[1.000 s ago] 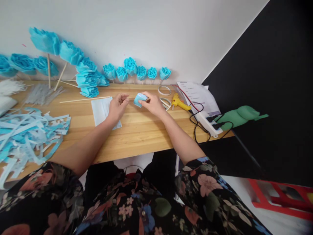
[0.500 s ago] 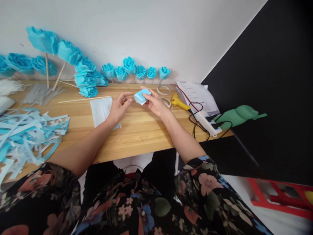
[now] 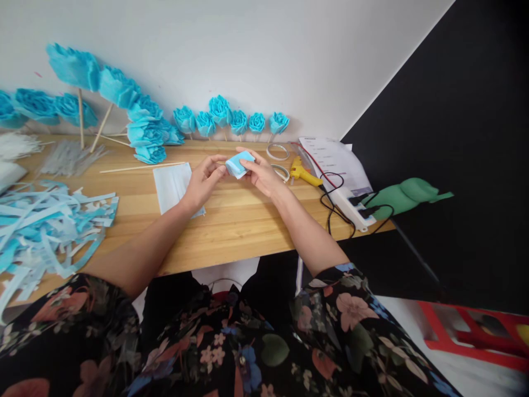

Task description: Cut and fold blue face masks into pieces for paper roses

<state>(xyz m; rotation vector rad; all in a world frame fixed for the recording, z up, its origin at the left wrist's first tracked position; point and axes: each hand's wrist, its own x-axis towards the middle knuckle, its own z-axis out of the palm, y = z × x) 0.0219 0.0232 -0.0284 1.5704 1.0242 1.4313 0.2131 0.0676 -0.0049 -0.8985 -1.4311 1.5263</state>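
The right hand (image 3: 262, 175), just above the middle of the frame, pinches a small folded blue piece (image 3: 238, 164) between thumb and forefinger; the other fingers are loosely curled beneath it. The piece is soft, matte and roughly square, and it is held tilted just above the wooden table (image 3: 231, 220). The left hand (image 3: 201, 181) is half curled, its thumb and fingertips (image 3: 220, 170) meeting the piece's left corner; whether they grip it or only touch it cannot be told. Under the left hand lies a flat, pale blue pleated sheet (image 3: 173, 187). Just right of the hands are two thin white rings (image 3: 278, 151) and a yellow glue gun (image 3: 303, 172). Ruffled blue rosettes (image 3: 231, 122) on sticks line the wall, and cut blue strips (image 3: 45, 220) are heaped at the left.
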